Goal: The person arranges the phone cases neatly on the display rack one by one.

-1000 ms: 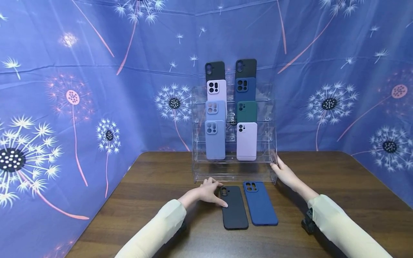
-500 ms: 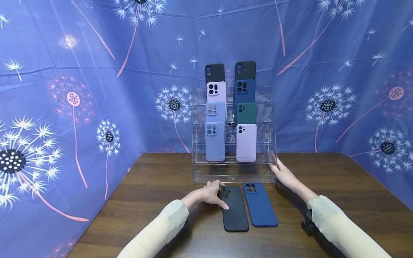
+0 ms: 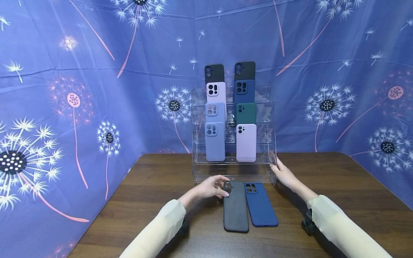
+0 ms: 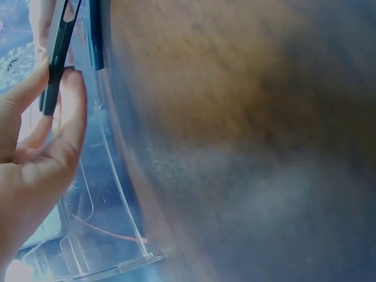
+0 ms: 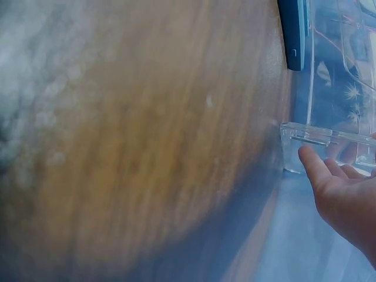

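A black phone case (image 3: 236,211) lies on the table in front of the clear stand, its camera end raised. My left hand (image 3: 211,187) pinches that end at its left corner, thumb on one face and fingers behind; the left wrist view shows the case (image 4: 57,64) edge-on between thumb and fingers. To its right a blue phone case (image 3: 262,206) lies flat. My right hand (image 3: 286,175) rests against the right side of the clear tiered stand (image 3: 232,178), its thumb near the front edge. In the right wrist view this hand (image 5: 346,200) touches the clear side panel with fairly straight fingers.
Two columns of phone cases stand on the tiers: light blue (image 3: 215,147), lilac (image 3: 215,89) and black on the left; pale pink (image 3: 246,147), green (image 3: 246,114), blue and black on the right. Bare wood table (image 3: 145,200) surrounds the stand. A patterned cloth (image 3: 129,100) hangs behind.
My left hand has gone from touching the flat black case to pinching its camera end and lifting it slightly off the table. My right hand stays at the stand.
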`<state>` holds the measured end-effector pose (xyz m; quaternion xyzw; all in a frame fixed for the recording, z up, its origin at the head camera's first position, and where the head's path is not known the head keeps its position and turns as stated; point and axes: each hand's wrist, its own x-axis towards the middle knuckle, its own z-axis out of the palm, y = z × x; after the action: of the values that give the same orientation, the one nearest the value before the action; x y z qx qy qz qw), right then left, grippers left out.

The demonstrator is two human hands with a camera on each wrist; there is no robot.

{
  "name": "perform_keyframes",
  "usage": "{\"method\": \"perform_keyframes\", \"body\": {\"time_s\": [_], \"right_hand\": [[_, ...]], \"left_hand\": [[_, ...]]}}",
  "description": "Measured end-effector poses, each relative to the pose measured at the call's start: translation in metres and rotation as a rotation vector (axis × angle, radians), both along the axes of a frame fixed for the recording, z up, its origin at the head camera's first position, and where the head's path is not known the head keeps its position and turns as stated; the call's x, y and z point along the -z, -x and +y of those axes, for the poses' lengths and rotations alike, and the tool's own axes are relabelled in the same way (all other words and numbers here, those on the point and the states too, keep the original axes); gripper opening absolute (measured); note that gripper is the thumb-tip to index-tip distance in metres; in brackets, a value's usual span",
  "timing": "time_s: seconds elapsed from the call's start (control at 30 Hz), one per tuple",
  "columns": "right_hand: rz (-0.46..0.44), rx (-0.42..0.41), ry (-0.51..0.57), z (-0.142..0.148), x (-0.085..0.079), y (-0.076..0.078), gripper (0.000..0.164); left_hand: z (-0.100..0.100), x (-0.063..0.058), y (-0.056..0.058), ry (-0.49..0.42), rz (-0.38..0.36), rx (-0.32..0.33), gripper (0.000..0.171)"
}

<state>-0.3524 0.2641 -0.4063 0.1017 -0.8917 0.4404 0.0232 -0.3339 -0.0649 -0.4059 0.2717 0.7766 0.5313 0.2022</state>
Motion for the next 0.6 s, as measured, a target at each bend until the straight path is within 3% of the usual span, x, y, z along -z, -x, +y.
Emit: {"method": "perform_keyframes", "body": {"time_s": [0.23,0.47,0.6], "right_hand": [[0.003,0.000,0.010,0.0025,0.0006,-0.0002,0.062],[-0.001,0.006,0.003,-0.0001,0.0000,-0.0003,0.062],[0.003,0.004,0.003,-0.0004,-0.0002,-0.0005,0.062]], "left_hand": [[-0.0023,-0.0015,-0.0012,-0.071,0.002,0.021,0.053],[-0.0075,-0.0065,-0.0049,-0.106,-0.054,-0.012,0.053],[-0.0092,-0.0074,-0.0040,-0.149,-0.044,-0.030,0.055]]}}
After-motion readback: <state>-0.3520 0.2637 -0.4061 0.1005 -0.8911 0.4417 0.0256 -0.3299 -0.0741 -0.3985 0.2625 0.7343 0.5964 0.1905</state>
